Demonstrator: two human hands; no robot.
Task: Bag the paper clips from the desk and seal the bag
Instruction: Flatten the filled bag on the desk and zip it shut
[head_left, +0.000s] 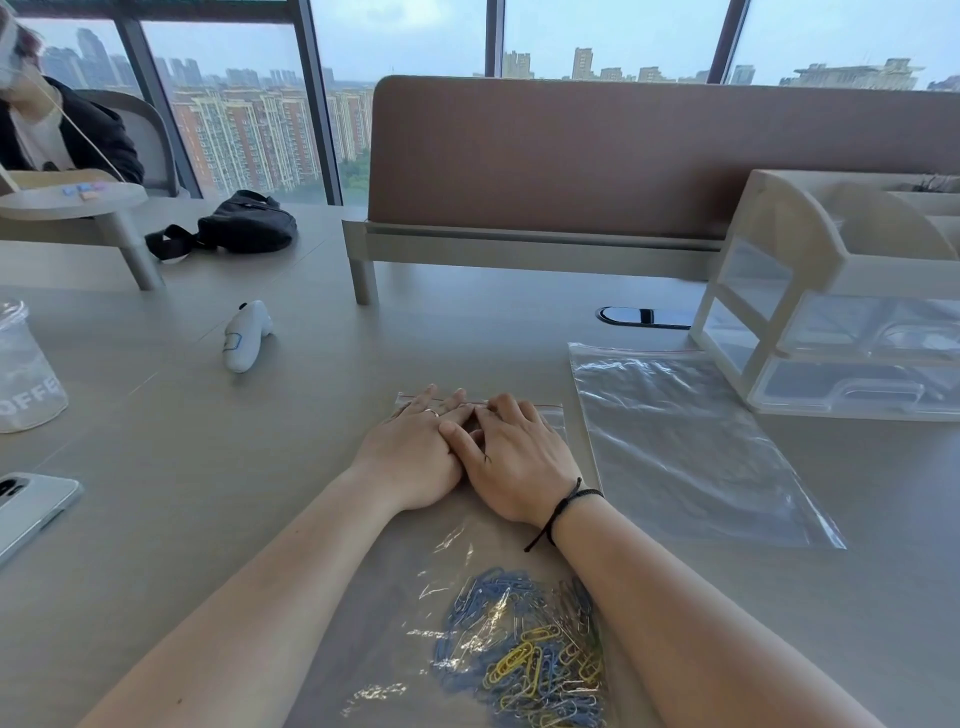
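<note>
Both hands flat, fingers extended: left hand (415, 457) and right hand (514, 457) press the red-striped seal of the clear plastic zip bag (415, 597) near the counter's (208, 519) near edge; blue and yellow paper clips (524, 660) inside.

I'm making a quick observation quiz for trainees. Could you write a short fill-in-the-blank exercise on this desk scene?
1. The blue and yellow paper clips lie inside the clear ____.
2. Both hands, the left hand and the right hand, press on the bag's ____ end, by its red strip.
3. A second, empty zip bag lies to the ____ of the hands.
4. The black cord bracelet is on the ____ wrist.

Missing words: zip bag; far; right; right
</note>
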